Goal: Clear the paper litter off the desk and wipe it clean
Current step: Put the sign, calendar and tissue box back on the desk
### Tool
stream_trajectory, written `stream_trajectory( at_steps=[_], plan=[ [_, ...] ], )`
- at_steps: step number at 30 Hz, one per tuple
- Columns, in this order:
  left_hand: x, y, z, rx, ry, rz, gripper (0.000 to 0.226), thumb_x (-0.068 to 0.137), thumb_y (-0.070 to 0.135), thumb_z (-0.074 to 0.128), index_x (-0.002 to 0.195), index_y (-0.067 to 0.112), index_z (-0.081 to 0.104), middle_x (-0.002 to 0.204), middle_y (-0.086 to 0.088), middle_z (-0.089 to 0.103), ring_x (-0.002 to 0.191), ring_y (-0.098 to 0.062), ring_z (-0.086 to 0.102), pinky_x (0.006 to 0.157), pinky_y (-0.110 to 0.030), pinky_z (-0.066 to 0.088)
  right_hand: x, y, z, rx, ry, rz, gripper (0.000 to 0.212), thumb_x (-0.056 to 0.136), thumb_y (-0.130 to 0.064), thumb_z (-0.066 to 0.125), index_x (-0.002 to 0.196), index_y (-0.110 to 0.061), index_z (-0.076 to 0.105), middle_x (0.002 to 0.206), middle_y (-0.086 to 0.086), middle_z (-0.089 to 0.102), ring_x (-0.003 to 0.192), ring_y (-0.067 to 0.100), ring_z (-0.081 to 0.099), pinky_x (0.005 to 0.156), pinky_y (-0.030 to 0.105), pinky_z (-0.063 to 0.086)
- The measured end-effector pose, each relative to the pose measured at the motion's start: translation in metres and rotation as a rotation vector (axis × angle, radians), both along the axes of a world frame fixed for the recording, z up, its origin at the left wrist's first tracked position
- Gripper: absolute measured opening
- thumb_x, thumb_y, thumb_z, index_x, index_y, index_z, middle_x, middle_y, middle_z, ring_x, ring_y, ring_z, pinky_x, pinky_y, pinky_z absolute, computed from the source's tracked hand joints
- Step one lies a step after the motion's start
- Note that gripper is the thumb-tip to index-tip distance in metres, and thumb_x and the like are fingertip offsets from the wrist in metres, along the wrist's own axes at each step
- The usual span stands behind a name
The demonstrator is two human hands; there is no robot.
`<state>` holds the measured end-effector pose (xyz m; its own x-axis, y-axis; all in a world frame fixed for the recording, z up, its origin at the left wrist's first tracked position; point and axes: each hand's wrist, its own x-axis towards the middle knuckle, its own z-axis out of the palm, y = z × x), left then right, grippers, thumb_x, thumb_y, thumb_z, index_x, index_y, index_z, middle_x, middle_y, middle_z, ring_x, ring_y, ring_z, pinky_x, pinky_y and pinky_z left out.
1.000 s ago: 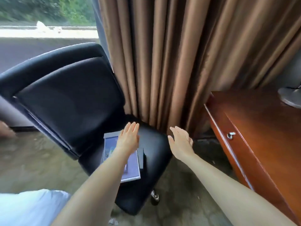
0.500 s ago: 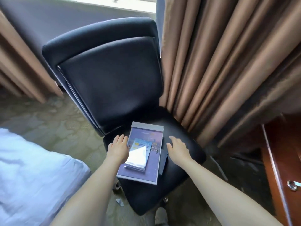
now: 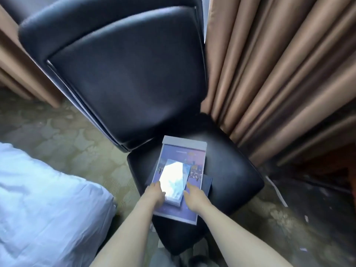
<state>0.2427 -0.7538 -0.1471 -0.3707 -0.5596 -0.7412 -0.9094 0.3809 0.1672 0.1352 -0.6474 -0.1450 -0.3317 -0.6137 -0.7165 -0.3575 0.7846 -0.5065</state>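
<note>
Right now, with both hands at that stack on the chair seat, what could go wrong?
The small glossy booklet lies loose on the purple folder; if the left hand and right hand tilt the stack, it may slide off.

The folder overhangs the front edge of the black chair, so a nudge could tip it onto the carpet.

A dark flat item partly under the folder might be left behind.

Dim, soft light all round, nothing crisp. Hard white glare burns out the top of the booklet (image 3: pixel 172 182), its print lost. A faint sheen runs across the chair (image 3: pixel 125 74) back. Curtain (image 3: pixel 279 74) folds bow outward toward the edges, wide-angle stretch. Light blur softens the whole view; the floor (image 3: pixel 289 218) at right sinks into shadow.
</note>
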Motion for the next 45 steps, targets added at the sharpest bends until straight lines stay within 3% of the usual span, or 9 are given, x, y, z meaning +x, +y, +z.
stream_trajectory(
  at_steps=[12,17,20,24,28,32,36,42,45],
  plan=[
    [0.0,-0.022,-0.031,0.117,-0.079,0.083,0.04,0.098,0.023,0.04,0.131,0.001,0.04,0.133,-0.015,0.05,0.12,-0.028,0.05,0.097,-0.031,0.039,0.02,-0.021,-0.037,0.063,-0.172,-0.291,0.042,0.102,-0.025,0.033,0.142,-0.013,0.035,0.143,0.007,0.044,0.127,0.028,0.044,0.104,0.031,0.037],
    [0.005,-0.021,-0.043,0.209,0.056,0.245,0.03,0.089,0.011,0.044,0.117,0.002,0.05,0.117,-0.014,0.058,0.105,-0.028,0.057,0.077,-0.028,0.042,0.028,-0.025,-0.046,0.078,-0.204,-0.611,0.038,0.098,-0.024,0.044,0.131,-0.007,0.044,0.133,0.012,0.053,0.117,0.03,0.052,0.097,0.034,0.044],
    [0.008,-0.024,-0.043,0.289,0.185,0.383,0.025,0.083,0.0,0.047,0.104,0.006,0.06,0.106,-0.012,0.064,0.091,-0.024,0.059,0.072,-0.027,0.043,0.029,-0.018,-0.045,0.067,-0.202,-0.735,0.026,0.091,-0.009,0.053,0.117,-0.008,0.057,0.12,0.009,0.062,0.098,0.023,0.057,0.077,0.025,0.044],
    [0.0,-0.03,-0.029,0.298,0.318,0.421,0.036,0.081,-0.007,0.041,0.102,0.006,0.067,0.093,-0.009,0.066,0.074,-0.02,0.053,0.065,-0.023,0.039,0.022,-0.015,-0.029,-0.03,-0.181,-0.913,0.022,0.085,0.003,0.05,0.099,-0.012,0.06,0.108,0.006,0.065,0.094,0.021,0.059,0.073,0.027,0.048],
    [-0.031,-0.037,0.003,0.215,0.433,0.351,0.036,0.084,-0.003,0.043,0.102,0.01,0.07,0.087,-0.006,0.067,0.064,-0.016,0.051,0.049,-0.019,0.037,0.0,-0.016,0.008,-0.169,-0.126,-0.982,0.027,0.083,0.006,0.047,0.093,-0.018,0.057,0.1,0.003,0.067,0.083,0.017,0.057,0.062,0.021,0.042],
    [-0.077,-0.032,0.049,0.19,0.551,0.224,0.032,0.086,-0.001,0.044,0.1,0.012,0.07,0.089,-0.009,0.071,0.069,-0.02,0.056,0.06,-0.027,0.048,-0.028,-0.002,0.056,-0.294,0.004,-1.068,0.027,0.085,0.004,0.046,0.097,-0.016,0.059,0.097,0.003,0.066,0.085,0.017,0.059,0.068,0.022,0.045],
    [-0.126,-0.003,0.097,0.152,0.693,0.046,0.027,0.086,0.002,0.05,0.098,0.014,0.072,0.079,-0.003,0.07,0.051,-0.008,0.049,0.042,-0.016,0.038,-0.06,0.035,0.109,-0.426,0.13,-1.158,0.026,0.086,0.007,0.046,0.102,-0.01,0.06,0.092,0.003,0.062,0.08,0.014,0.055,0.058,0.017,0.042],
    [-0.186,0.081,0.157,0.119,0.82,-0.232,0.025,0.086,0.01,0.057,0.102,0.019,0.072,0.081,-0.004,0.067,0.061,-0.011,0.047,0.053,-0.018,0.037,-0.094,0.129,0.161,-0.504,0.337,-1.312,0.023,0.089,0.003,0.048,0.102,-0.013,0.058,0.1,0.005,0.064,0.091,0.02,0.061,0.07,0.024,0.047],
    [-0.205,0.131,0.177,0.117,0.861,-0.345,0.026,0.086,0.01,0.055,0.102,0.021,0.072,0.08,0.001,0.063,0.072,-0.013,0.05,0.061,-0.019,0.034,-0.103,0.182,0.173,-0.534,0.39,-1.358,0.017,0.092,-0.003,0.051,0.099,-0.018,0.054,0.099,-0.001,0.062,0.089,0.015,0.059,0.058,0.019,0.043]
  ],
)
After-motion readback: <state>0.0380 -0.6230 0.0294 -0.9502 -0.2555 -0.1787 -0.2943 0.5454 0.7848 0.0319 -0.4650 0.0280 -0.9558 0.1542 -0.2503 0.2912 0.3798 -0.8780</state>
